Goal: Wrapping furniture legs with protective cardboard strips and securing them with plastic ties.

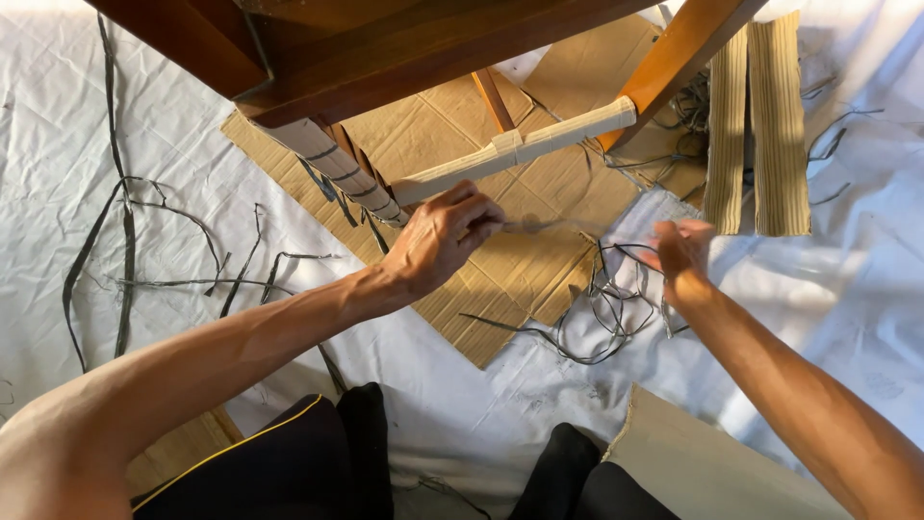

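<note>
Below — both hands among straps

One view only: a head-worn camera, looking steeply down and slightly forward from above the person's own lap. Both forearms enter from the bottom edge and converge at mid-frame, where the left hand and right hand sit close to the lens. The upper frame is filled by the underside of a wooden furniture piece (near, partly cropped). The white floor sheet spans the background. No second view overlaps.
</note>
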